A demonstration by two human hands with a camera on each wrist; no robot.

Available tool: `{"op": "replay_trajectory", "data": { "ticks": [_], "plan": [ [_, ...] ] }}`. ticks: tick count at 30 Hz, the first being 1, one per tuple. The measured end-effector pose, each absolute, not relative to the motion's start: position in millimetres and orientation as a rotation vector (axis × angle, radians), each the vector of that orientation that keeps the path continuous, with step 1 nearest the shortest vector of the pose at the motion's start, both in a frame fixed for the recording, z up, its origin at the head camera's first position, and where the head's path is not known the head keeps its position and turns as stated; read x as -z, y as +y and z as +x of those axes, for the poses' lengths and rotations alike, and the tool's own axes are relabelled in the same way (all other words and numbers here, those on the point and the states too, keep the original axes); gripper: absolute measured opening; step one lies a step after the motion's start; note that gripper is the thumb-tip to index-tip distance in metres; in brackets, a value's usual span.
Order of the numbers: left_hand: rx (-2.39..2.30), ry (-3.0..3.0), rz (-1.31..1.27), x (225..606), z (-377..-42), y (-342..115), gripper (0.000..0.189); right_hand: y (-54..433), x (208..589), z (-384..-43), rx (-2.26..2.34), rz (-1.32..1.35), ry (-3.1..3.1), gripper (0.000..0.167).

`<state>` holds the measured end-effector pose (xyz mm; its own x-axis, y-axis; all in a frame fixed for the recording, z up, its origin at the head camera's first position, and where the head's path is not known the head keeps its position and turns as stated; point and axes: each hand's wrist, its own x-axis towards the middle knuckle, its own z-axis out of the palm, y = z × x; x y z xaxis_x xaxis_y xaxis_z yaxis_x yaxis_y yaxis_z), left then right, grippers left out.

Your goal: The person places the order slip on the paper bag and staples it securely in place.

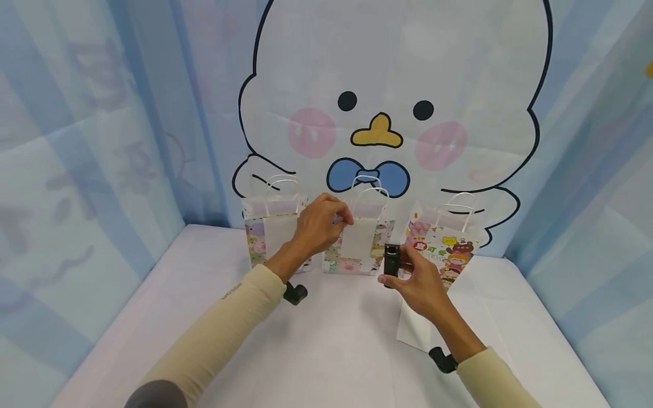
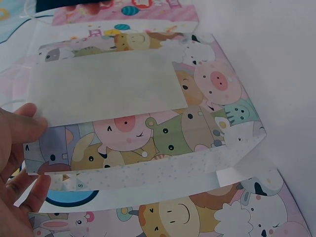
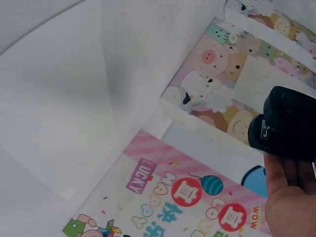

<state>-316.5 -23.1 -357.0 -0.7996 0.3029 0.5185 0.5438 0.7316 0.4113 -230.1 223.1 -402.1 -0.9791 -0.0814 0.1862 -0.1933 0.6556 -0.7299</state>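
Observation:
A paper gift bag (image 1: 349, 267) with cartoon animals stands mid-table, a blank white paper (image 2: 106, 91) lying against its face. My left hand (image 1: 318, 224) pinches that bag's top edge, thumb on the front by the paper and fingers behind, as the left wrist view shows. My right hand (image 1: 423, 283) grips a small black stapler (image 1: 391, 260) between thumb and fingers. It is held upright in front of the gap between the middle bag and the right-hand bag (image 1: 454, 258), which carries bright cartoon figures and lettering. The stapler's metal mouth (image 3: 265, 129) shows in the right wrist view.
Another animal-print bag (image 1: 257, 241) with a white paper stands at the left, partly behind my left forearm. White paper (image 1: 415, 327) lies on the white table in front of the right bag. A cartoon-printed curtain (image 1: 388, 51) hangs close behind the bags.

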Motion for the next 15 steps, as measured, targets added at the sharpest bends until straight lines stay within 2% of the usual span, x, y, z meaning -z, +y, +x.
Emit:
{"op": "replay_trajectory", "data": {
  "ticks": [4,15],
  "plan": [
    [0.776,-2.521,-0.643,357.7,-317.1,-23.2,0.009,214.1,396.1,-236.9,-1.24,0.317,-2.664,0.061],
    [0.768,-2.522,-0.651,357.0,-316.7,-23.7,0.007,196.0,366.0,-258.2,-1.325,0.537,-2.482,0.058]
  ]
}}
